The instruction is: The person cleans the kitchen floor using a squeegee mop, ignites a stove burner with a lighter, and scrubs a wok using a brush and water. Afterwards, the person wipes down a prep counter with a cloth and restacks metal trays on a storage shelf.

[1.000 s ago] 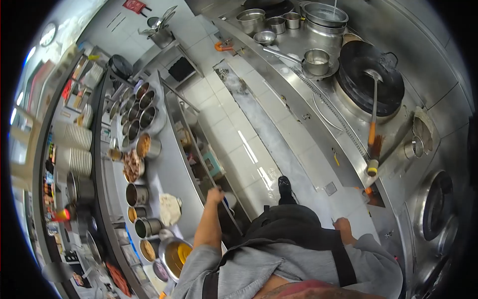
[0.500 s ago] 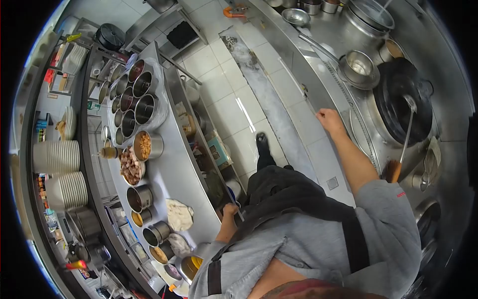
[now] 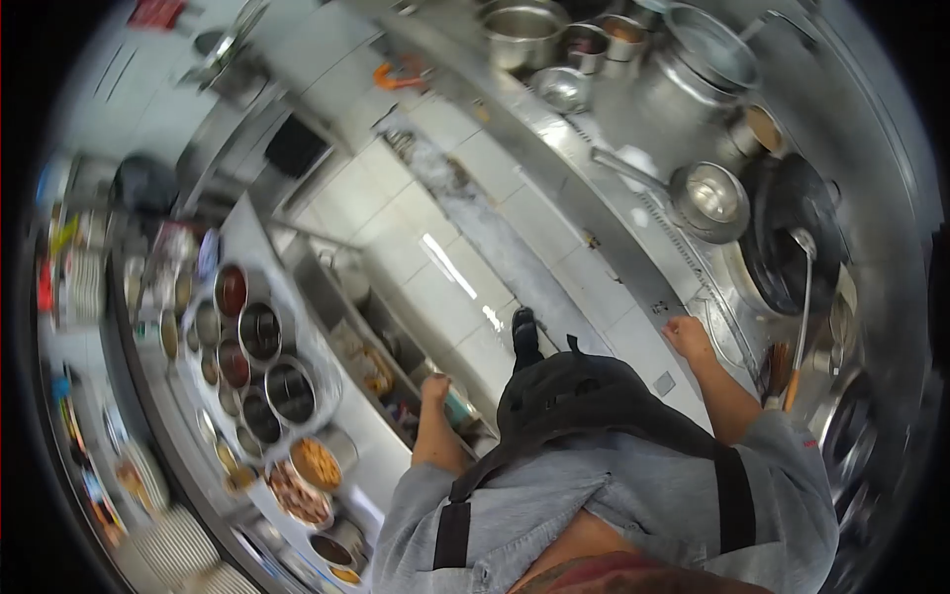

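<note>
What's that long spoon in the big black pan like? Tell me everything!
The long spoon has a shiny, metal-looking scoop and thin stem, with an orange grip at its end. The scoop rests inside the black pan; the grip sticks out past the rim, beside a brownish brush. No hand touches it.

"Two o'clock?"
"Metal pan (image 3: 710, 198), smooth, is gleaming. At three, metal wok (image 3: 775, 218) is looking matt."
"Ten?"
"Floor tiles (image 3: 364, 203), smooth, glossy, are reflecting light."
"Nine?"
"Metal pots (image 3: 290, 393) are shining at their rims."
"Five?"
"Apron (image 3: 584, 404), matt cloth, is creasing; shirt (image 3: 524, 470), cloth, is wrinkling, lustreless."
</note>
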`<act>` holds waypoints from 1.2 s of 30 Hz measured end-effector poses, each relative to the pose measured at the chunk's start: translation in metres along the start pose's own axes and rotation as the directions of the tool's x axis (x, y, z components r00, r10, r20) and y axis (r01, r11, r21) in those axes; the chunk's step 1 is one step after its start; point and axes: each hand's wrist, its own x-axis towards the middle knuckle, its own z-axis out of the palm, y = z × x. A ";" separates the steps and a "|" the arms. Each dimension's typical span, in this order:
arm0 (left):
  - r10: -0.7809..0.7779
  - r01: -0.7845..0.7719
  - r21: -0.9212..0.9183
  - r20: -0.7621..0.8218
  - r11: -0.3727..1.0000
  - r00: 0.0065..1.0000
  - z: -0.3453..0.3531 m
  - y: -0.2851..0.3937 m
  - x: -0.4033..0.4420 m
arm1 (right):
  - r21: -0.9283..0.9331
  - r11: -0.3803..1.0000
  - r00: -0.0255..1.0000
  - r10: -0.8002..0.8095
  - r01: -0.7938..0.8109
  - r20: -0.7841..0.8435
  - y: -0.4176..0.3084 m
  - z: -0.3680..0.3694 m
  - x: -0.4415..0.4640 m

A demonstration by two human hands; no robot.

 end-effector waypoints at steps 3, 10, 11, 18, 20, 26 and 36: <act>0.224 -0.207 0.181 -0.074 0.961 0.972 -0.073 0.109 0.059 | 0.213 0.974 0.988 0.103 -0.077 -0.113 -0.004 -0.006 -0.011; 0.505 -0.507 -0.020 -0.056 0.862 0.861 -0.090 0.405 0.066 | 0.348 0.929 0.976 0.178 -0.123 -0.130 -0.019 0.013 -0.025; 0.586 -0.586 -0.014 -0.003 0.810 0.810 -0.079 0.441 0.058 | 0.358 0.928 0.976 0.165 -0.105 -0.140 -0.023 0.005 -0.017; 0.835 -0.899 0.210 0.336 0.384 0.435 0.037 0.614 0.002 | 0.657 0.709 0.891 0.091 0.256 -0.445 -0.014 -0.102 0.108; 0.808 -0.883 0.226 0.357 0.412 0.468 0.055 0.651 -0.020 | 0.765 0.566 0.892 0.107 0.309 -0.439 0.005 -0.137 0.164; 0.848 -0.862 0.236 0.190 0.449 0.495 0.047 0.717 -0.048 | 0.778 0.444 0.849 0.071 0.444 -0.524 0.046 -0.240 0.294; 0.885 -0.857 -0.233 0.206 0.459 0.418 0.052 0.860 -0.036 | 0.933 0.244 0.939 0.151 0.266 -0.308 0.019 -0.267 0.337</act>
